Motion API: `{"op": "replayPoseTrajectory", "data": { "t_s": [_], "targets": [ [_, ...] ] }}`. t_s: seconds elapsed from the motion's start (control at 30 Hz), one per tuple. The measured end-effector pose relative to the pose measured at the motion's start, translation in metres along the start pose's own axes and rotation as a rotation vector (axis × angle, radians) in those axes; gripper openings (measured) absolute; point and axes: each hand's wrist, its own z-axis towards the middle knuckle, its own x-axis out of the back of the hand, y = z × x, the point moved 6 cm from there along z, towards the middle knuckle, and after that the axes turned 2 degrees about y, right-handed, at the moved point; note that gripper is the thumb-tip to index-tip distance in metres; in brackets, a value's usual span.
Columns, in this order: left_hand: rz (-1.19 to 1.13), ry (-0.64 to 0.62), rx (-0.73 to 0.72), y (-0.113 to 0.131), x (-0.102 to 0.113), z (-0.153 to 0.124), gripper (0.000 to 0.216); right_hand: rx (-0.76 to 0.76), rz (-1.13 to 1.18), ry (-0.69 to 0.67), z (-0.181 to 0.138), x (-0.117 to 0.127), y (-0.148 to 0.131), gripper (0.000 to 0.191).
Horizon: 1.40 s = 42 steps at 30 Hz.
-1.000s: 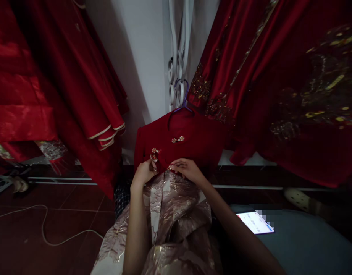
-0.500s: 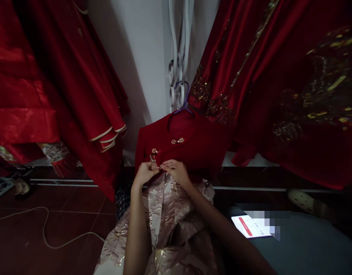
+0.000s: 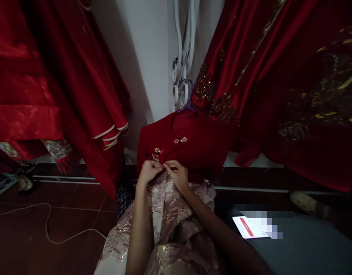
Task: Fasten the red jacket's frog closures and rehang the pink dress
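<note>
A red jacket (image 3: 204, 147) hangs on a purple hanger (image 3: 188, 100) in front of me. Pearl-like flower clasps (image 3: 181, 140) decorate its front, and a second flower ornament (image 3: 158, 150) sits lower left, with a dangling part. My left hand (image 3: 150, 170) is closed in a pinch at the jacket's lower front edge. Beside it, my right hand (image 3: 177, 174) pinches the same edge, the two sets of fingertips nearly meeting. Whatever small piece lies between the fingertips is mostly hidden. Below the hands spreads a pinkish-gold brocade fabric (image 3: 159, 198).
Red garments (image 3: 107, 91) hang at left, and a sequinned red dress (image 3: 250, 76) at right. White scrolled metalwork (image 3: 180, 68) bears the hanger. A lit phone (image 3: 252, 227) lies on a grey-blue surface (image 3: 310, 248) at lower right. A white cable (image 3: 50, 229) crosses the tiled floor.
The whole view has shifted slightly, so things appear a little further right. Both hands keep their pinch at the jacket's edge; the right fingers have bent slightly more.
</note>
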Motion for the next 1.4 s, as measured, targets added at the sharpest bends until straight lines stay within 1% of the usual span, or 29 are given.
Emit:
{"op": "replayPoseTrajectory", "data": {
  "t_s": [0.1, 0.17, 0.3, 0.37, 0.5, 0.6, 0.67, 0.73, 0.8, 0.9, 1.0, 1.1, 1.17, 1.27, 1.4],
  "targets": [
    [-0.071, -0.049, -0.003, -0.002, -0.004, 0.0, 0.022, 0.009, -0.047, 0.006, -0.002, 0.0, 0.003, 0.024],
    [-0.137, -0.061, 0.026, -0.004, -0.005, 0.0, 0.021, 0.031, -0.078, 0.008, -0.004, 0.0, 0.003, 0.023],
    [-0.228, -0.057, 0.11, -0.008, -0.005, -0.002, 0.022, 0.069, -0.11, -0.01, -0.004, -0.004, 0.002, 0.023],
    [-0.237, -0.052, 0.114, -0.007, -0.005, -0.003, 0.021, 0.077, -0.118, -0.002, -0.003, -0.004, 0.001, 0.022],
    [-0.142, -0.06, 0.039, -0.001, -0.001, -0.003, 0.015, 0.077, -0.104, -0.005, -0.005, -0.001, -0.005, 0.021],
    [-0.066, -0.018, -0.005, 0.003, 0.012, -0.005, 0.017, 0.021, -0.073, 0.079, -0.016, 0.013, -0.011, 0.025],
    [-0.006, 0.009, -0.053, 0.006, 0.022, -0.008, 0.015, -0.012, -0.052, 0.131, -0.025, 0.021, -0.014, 0.024],
    [0.058, -0.006, -0.121, 0.011, 0.025, -0.01, 0.011, -0.009, -0.056, 0.134, -0.032, 0.022, -0.016, 0.021],
    [0.104, -0.033, -0.179, 0.015, 0.022, -0.012, 0.014, 0.017, -0.082, 0.135, -0.035, 0.02, -0.014, 0.019],
    [0.165, -0.031, -0.218, 0.019, 0.013, -0.012, 0.018, 0.059, -0.101, 0.112, -0.034, 0.014, -0.006, 0.02],
    [0.231, -0.014, -0.227, 0.019, 0.006, -0.01, 0.016, 0.085, -0.112, 0.078, -0.025, 0.008, 0.0, 0.029],
    [0.271, 0.003, -0.253, 0.02, 0.004, -0.01, 0.017, 0.112, -0.139, 0.067, -0.015, 0.004, 0.0, 0.026],
    [0.279, 0.013, -0.273, 0.022, 0.006, -0.011, 0.017, 0.149, -0.168, 0.098, -0.012, 0.003, -0.002, 0.021],
    [0.266, 0.03, -0.273, 0.023, 0.008, -0.01, 0.02, 0.197, -0.209, 0.171, -0.018, 0.002, -0.003, 0.015],
    [0.266, 0.041, -0.262, 0.024, 0.007, -0.009, 0.024, 0.219, -0.177, 0.177, -0.032, -0.002, 0.003, 0.022]
  ]
}}
